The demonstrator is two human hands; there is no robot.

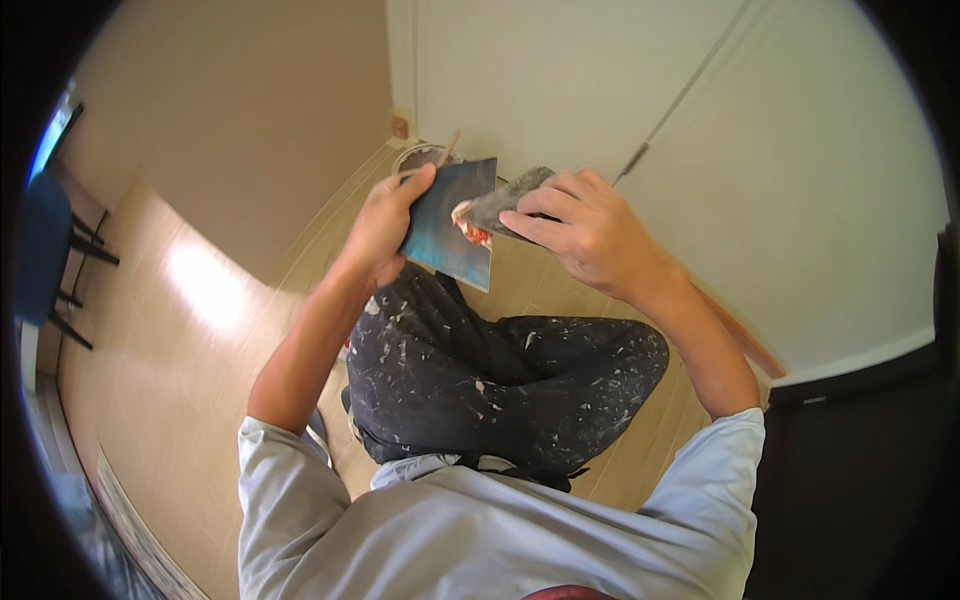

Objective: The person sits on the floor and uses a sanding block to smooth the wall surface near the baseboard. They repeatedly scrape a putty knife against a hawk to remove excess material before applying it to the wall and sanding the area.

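My left hand (385,220) grips a thin rectangular blue metal plate (445,255) by its left edge, thumb on top. A small blob of white and reddish paste (472,228) sits at the plate's right edge. My right hand (590,230) grips a grey, smeared scraper blade (495,205), its left tip touching or very near the paste. Behind the plate is a partly hidden round container (418,153), with a thin stick (449,146) upright by it. My paint-spattered dark trousers (500,390) show below both hands.
Pale walls (770,150) meet the wooden floor (190,390) ahead. A wooden strip (740,330) lies along the right wall's foot. A dark chair (55,240) stands at the left, and a black surface (850,460) at the lower right. A long thin rod (675,100) rests against the wall.
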